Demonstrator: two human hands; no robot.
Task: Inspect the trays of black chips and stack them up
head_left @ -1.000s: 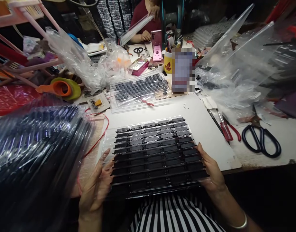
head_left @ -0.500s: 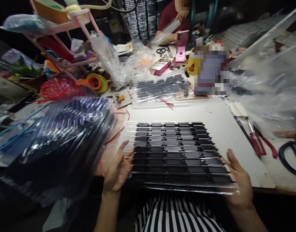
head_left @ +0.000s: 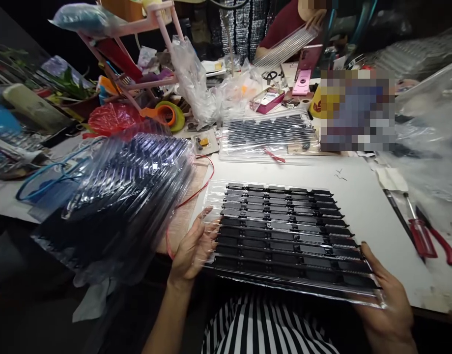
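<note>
A clear plastic tray (head_left: 285, 241) full of rows of small black comb-like parts is held level at the table's front edge, above my lap. My left hand (head_left: 196, 246) grips its left edge, thumb on top and fingers partly seen through the plastic. On the opposite side, my right hand (head_left: 386, 285) holds the right front corner, with most fingers hidden below. To the left leans a tall stack of similar filled trays (head_left: 123, 196), wrapped in shiny clear plastic. Another tray with black parts (head_left: 266, 130) lies farther back on the white board (head_left: 354, 191).
A red-handled screwdriver (head_left: 421, 236) and red-handled pliers (head_left: 443, 246) lie at right. Clear plastic bags (head_left: 428, 128) heap behind them. A pink rack (head_left: 126, 44) and orange tape rolls (head_left: 167, 115) stand back left. Across the table, a person in a dark red top (head_left: 285, 24) holds a clear tray.
The view has swung left, so the surroundings sit farther right in the picture. Both hands still hold the tray, which now tilts slightly down toward its right side.
</note>
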